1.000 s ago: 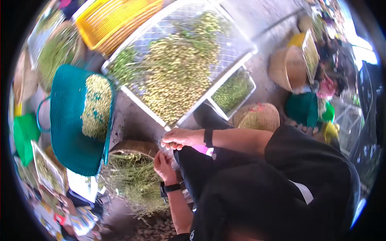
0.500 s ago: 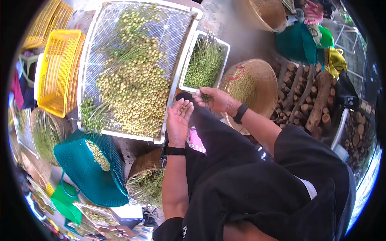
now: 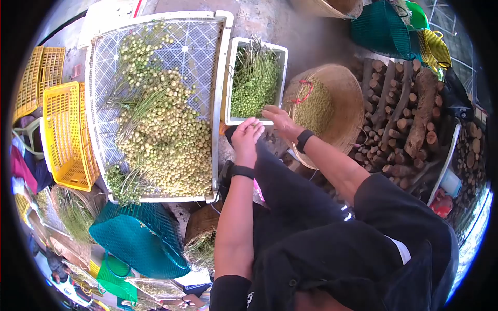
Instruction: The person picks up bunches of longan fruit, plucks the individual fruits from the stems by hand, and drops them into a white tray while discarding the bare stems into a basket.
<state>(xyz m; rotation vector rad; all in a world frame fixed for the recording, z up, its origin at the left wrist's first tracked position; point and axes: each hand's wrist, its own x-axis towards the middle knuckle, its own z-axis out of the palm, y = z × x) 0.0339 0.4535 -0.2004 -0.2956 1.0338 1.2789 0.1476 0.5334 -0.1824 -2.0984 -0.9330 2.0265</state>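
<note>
My left hand [image 3: 246, 141] is closed, fingers curled up, with a bit of small round pods showing at the fingertips. It hovers just below the front edge of a white box [image 3: 284, 78] holding green pods on stems [image 3: 254, 96]. My right hand [image 3: 282, 123] is beside it, back of the hand up, fingers stretched out and nothing seen in them. It is between the box's corner and a wicker basket [image 3: 348, 111] of yellowish round pods [image 3: 314, 109]. To the left lies a white mesh tray [image 3: 224, 46] heaped with yellow-green pods [image 3: 171, 140] and stems.
Stacked yellow plastic crates [image 3: 65, 140] are on the far left. A teal woven bag [image 3: 129, 238] and a wicker basket of stems [image 3: 202, 243] sit below the tray. Cut logs [image 3: 399, 124] are piled at right. Another teal bag [image 3: 381, 28] stands behind them.
My left hand went from open palm with pods to curled fingers and moved right. My right hand let go of its dark green clump and spread its fingers. The view shifted.
</note>
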